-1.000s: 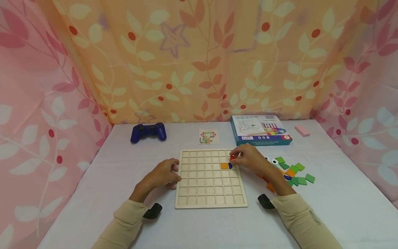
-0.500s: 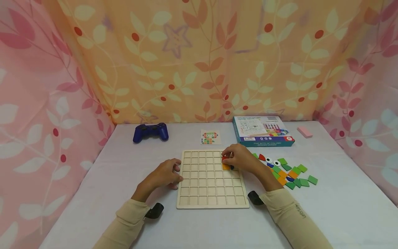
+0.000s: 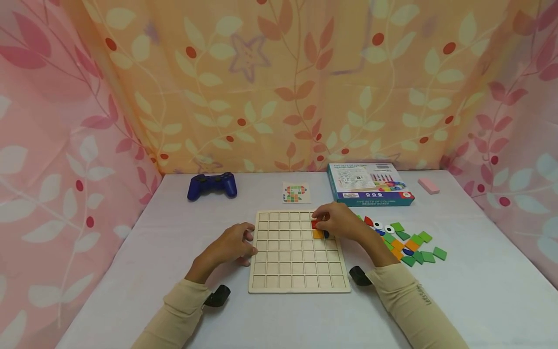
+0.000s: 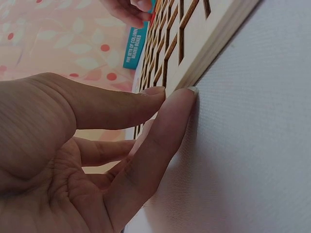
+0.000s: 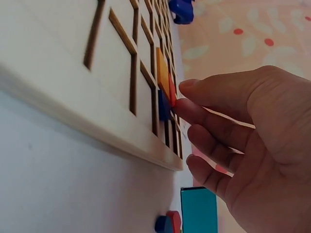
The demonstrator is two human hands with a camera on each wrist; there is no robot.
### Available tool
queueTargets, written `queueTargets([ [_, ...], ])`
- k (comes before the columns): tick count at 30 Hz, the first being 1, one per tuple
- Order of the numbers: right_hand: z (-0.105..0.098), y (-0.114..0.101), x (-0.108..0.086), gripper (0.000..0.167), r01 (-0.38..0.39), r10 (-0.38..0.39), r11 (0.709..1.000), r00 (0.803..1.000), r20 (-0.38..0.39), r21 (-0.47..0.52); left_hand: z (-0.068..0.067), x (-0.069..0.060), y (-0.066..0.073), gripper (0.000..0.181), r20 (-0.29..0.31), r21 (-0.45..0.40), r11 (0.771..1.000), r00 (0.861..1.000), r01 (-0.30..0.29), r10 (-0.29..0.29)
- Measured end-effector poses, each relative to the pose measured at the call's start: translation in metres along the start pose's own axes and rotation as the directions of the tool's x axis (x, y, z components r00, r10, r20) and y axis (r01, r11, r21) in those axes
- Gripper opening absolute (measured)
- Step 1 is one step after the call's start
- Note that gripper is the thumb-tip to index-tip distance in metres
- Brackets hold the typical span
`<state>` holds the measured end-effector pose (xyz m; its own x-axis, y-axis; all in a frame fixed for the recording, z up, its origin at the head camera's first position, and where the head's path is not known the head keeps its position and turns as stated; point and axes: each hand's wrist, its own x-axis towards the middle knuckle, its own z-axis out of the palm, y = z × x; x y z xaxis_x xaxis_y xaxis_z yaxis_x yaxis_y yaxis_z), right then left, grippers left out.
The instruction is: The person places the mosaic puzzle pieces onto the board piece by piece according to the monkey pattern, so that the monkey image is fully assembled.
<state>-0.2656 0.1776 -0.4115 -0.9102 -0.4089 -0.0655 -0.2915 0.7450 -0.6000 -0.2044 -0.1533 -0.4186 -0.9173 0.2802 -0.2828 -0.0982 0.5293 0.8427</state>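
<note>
A wooden grid board (image 3: 287,252) lies flat on the table. At its left edge, my left hand (image 3: 231,245) holds the rim; the left wrist view shows bent fingertips (image 4: 180,104) against the board's side. Over the upper right squares, my right hand (image 3: 342,222) has thumb and forefinger on a red tile (image 3: 314,224). An orange tile (image 3: 318,234) sits in the square just nearer than the red one. Right of the orange tile, a dark blue piece (image 5: 164,105) is partly covered by my hand in the head view.
Loose green, orange, blue and red tiles (image 3: 428,257) and white eye discs (image 3: 389,229) lie to the right. Behind the board are a pattern card (image 3: 297,193), a teal-edged box (image 3: 372,184) and a blue game controller (image 3: 212,186). A pink block (image 3: 428,185) lies far right.
My right hand has shifted left with the red tile, from above the blue piece to the square above the orange tile. The left hand stays at the board's edge.
</note>
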Motion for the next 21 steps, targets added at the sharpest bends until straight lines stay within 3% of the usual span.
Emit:
queueTargets([
  [7,-0.015,0.008,-0.011,0.031,-0.026,0.027,0.999,0.999,-0.038,0.031,0.0,0.0,0.001,0.067,0.004,-0.01,1.0,1.0,-0.005,0.005],
  [21,-0.038,0.051,-0.036,0.036,-0.102,0.101,0.994,0.993,-0.069,-0.024,0.0,0.0,0.0,0.068,0.006,-0.006,1.0,1.0,-0.005,0.005],
])
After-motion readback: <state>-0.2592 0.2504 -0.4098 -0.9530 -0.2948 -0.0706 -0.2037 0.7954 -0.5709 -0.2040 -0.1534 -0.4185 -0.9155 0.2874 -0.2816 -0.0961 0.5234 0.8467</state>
